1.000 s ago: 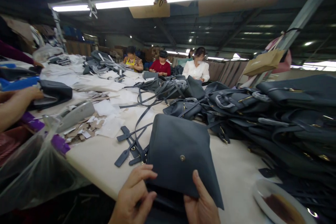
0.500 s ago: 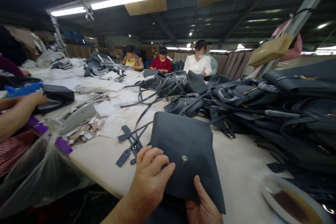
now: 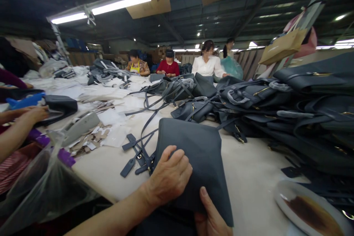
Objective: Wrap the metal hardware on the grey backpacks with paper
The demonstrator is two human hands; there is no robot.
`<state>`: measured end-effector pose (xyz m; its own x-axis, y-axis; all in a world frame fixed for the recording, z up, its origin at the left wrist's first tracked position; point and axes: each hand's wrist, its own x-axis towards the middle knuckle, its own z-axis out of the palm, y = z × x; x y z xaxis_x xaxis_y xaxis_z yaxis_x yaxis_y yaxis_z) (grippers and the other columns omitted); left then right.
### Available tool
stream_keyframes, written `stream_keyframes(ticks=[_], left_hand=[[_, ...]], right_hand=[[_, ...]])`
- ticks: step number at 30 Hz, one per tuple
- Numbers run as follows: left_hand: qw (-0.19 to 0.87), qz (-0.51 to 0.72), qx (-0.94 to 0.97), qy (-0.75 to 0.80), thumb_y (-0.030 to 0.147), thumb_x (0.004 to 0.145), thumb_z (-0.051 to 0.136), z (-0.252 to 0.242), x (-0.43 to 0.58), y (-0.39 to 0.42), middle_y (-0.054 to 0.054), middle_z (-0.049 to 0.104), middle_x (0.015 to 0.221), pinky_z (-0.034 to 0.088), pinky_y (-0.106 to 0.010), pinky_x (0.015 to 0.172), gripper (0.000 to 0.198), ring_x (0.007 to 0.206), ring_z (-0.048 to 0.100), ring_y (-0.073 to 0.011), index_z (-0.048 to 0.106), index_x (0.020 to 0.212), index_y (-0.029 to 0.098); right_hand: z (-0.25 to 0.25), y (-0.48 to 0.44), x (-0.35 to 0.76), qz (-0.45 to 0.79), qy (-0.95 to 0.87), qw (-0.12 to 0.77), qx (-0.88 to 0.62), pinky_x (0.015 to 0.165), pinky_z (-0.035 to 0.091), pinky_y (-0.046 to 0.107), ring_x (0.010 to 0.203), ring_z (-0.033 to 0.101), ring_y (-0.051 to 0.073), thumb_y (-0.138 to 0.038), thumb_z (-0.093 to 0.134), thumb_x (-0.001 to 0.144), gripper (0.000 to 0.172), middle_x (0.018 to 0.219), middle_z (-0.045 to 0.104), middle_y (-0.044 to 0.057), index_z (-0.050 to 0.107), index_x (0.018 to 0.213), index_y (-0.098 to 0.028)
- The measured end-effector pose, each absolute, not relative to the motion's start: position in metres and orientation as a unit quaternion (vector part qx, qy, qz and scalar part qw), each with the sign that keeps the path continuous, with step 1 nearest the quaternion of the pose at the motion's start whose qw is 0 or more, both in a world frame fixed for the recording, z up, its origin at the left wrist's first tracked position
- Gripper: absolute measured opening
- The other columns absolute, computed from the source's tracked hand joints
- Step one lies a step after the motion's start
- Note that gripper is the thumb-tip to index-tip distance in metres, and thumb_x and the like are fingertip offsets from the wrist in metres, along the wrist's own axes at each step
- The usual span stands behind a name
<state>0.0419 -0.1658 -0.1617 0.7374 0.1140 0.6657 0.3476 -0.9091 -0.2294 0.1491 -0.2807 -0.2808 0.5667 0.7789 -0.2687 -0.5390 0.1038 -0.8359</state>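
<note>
The left hand (image 3: 168, 175) lies open across a pebbled dark grey leather bag (image 3: 200, 155), its near edge clasped in the right hand's fingers (image 3: 206, 199), held over the table (image 3: 249, 180)

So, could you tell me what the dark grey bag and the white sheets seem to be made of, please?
The dark grey bag looks like matte, finely grained leather or imitation leather; I cannot tell which. The white sheets look like thin, creased paper or non-woven fabric.
</note>
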Motion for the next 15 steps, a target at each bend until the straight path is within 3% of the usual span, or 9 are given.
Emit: stream_keyframes(ticks=[6,8,10,12,15], left_hand=[[0.093,-0.324,-0.870,-0.359,0.021,0.091,0.050,-0.123,0.007,-0.124,-0.007,0.062,0.077,0.041,-0.049,0.090,0.024,0.088,0.054,-0.0258,0.060,0.070,0.018],[0.024,-0.280,-0.900,-0.332,0.019,0.091,0.049,-0.116,-0.016,-0.129,-0.007,0.063,0.083,0.043,-0.044,0.088,0.022,0.088,0.055,-0.0240,0.061,0.074,0.018],[-0.063,-0.238,-0.935,-0.256,0.013,0.090,0.049,-0.118,-0.034,-0.146,-0.008,0.063,0.103,0.045,-0.036,0.088,0.017,0.097,0.056,-0.0213,0.063,0.096,0.019],[-0.104,-0.199,-0.955,-0.194,0.013,0.087,0.055,-0.129,-0.042,-0.168,-0.008,0.060,0.114,0.044,-0.033,0.089,0.030,0.103,0.055,-0.0206,0.058,0.115,0.021],[-0.066,-0.190,-0.965,-0.170,0.018,0.087,0.058,-0.157,-0.036,-0.192,-0.006,0.063,0.101,0.043,-0.034,0.080,0.019,0.089,0.056,-0.0208,0.060,0.106,0.020]], right_hand=[[-0.243,-0.271,0.144,0.459,0.034,0.757,-0.465,0.088,0.060,0.036,0.109,0.067,0.029,-0.033,0.086,0.061,0.083,0.107,0.076,0.005,0.054,0.136,-0.018],[-0.225,-0.271,0.138,0.465,0.069,0.772,-0.428,0.087,0.061,0.037,0.108,0.068,0.028,-0.031,0.088,0.057,0.093,0.113,0.075,0.004,0.049,0.140,-0.020],[-0.212,-0.272,0.133,0.469,0.078,0.783,-0.402,0.086,0.061,0.038,0.109,0.067,0.029,-0.030,0.088,0.053,0.096,0.120,0.072,0.004,0.048,0.140,-0.022],[-0.206,-0.272,0.130,0.476,0.081,0.783,-0.393,0.084,0.062,0.037,0.112,0.065,0.029,-0.026,0.089,0.051,0.096,0.124,0.070,0.004,0.050,0.138,-0.022],[-0.207,-0.272,0.131,0.488,0.075,0.776,-0.392,0.079,0.063,0.032,0.116,0.063,0.027,-0.026,0.089,0.052,0.090,0.126,0.068,0.004,0.053,0.134,-0.023]])
